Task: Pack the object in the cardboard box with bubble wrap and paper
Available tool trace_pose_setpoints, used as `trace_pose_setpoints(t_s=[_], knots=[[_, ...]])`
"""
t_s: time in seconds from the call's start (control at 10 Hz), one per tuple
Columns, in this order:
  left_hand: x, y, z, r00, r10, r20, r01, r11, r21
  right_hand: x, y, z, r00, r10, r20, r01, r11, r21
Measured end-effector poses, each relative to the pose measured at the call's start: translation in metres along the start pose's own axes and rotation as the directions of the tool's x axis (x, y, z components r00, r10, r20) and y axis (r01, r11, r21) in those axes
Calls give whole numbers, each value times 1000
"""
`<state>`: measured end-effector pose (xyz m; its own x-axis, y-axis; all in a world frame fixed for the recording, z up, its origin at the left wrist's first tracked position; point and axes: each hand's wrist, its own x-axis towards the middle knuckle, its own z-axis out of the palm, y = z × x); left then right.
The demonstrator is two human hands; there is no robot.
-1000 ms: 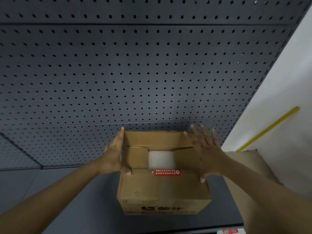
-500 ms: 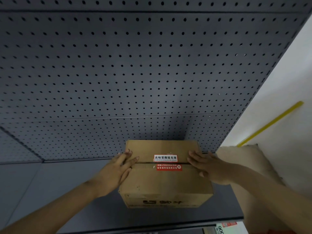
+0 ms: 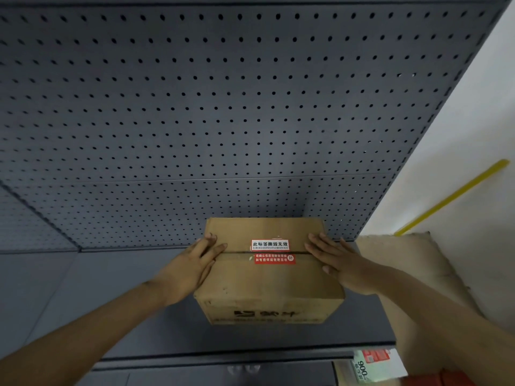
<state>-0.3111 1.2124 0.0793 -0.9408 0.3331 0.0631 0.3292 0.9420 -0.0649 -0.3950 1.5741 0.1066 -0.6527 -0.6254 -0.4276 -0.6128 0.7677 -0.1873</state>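
While the cardboard box (image 3: 269, 277) sits on the dark shelf (image 3: 83, 288), its closed flaps are pressed flat by the left hand (image 3: 192, 267) and right hand (image 3: 338, 261), fingers (image 3: 316, 242) spread apart.

A stockroom or shop: a grey pegboard (image 3: 223, 121) backs a metal shelf (image 3: 83, 288) beside a white wall (image 3: 473, 121) with yellow tape (image 3: 451, 197).

Dim, cool light is falling evenly across the pegboard (image 3: 223, 112), leaving its holes dark. The white wall (image 3: 468, 129) at two o'clock is glowing brightest. The cardboard box (image 3: 267, 288) is casting a soft shadow on the shelf (image 3: 83, 296) toward six o'clock. Wide-angle distortion is bending lines near the edges, and the packet (image 3: 370, 363) at five o'clock is blurring.
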Motion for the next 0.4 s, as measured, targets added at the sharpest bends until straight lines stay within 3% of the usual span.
trace_pose_setpoints(t_s=[0.1, 0.2, 0.3, 0.4], knots=[[3, 0, -7, 997, -32, 65, 38, 995, -91, -2, 3, -5, 1000, -4, -11, 4, 1000, -18], [11, -5, -18, 996, -3, 91, 10, 998, -69, -13, 8, -28, 971, -32, -237, 36, 999, 15], [13, 2, -53, 980, -68, 186, 88, 991, -98, -55, -19, -78, 770, 14, -638, 149, 968, 202], [12, 8, -80, 995, -62, 78, 74, 986, -150, -140, -53, -132, 406, 149, -902, 192, 950, 244]])
